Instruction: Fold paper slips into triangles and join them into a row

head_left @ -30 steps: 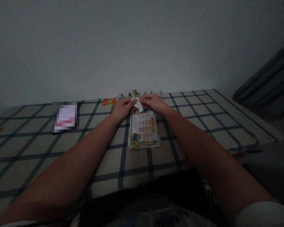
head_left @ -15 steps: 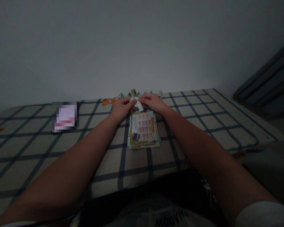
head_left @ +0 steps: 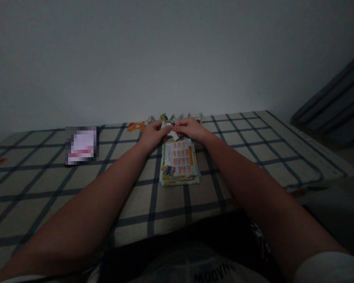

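Between my two hands is a strip of folded printed paper (head_left: 174,135), pale with green and blue printing at its far end. My left hand (head_left: 153,135) pinches it from the left, thumb on top. From the right, my right hand (head_left: 191,129) grips it with thumb and fingers close together. The fingertips of both hands nearly meet over the paper and hide its middle. Just nearer to me lies a stack of printed paper sheets (head_left: 179,161), the top one covered in orange and white print. Behind my hands stand several small folded paper pieces (head_left: 200,117) in a row.
A checked tablecloth (head_left: 135,214) covers the table, which meets a plain wall (head_left: 177,59). At the left lies a blurred-out phone-like object (head_left: 82,145). An orange bear print (head_left: 135,127) shows on the cloth. Dark curtain folds (head_left: 336,90) hang at the right.
The folded paper has shifted slightly, and less of its pale near end shows between my fingers. My hands have moved closer together at the fingertips. The stack has not moved.
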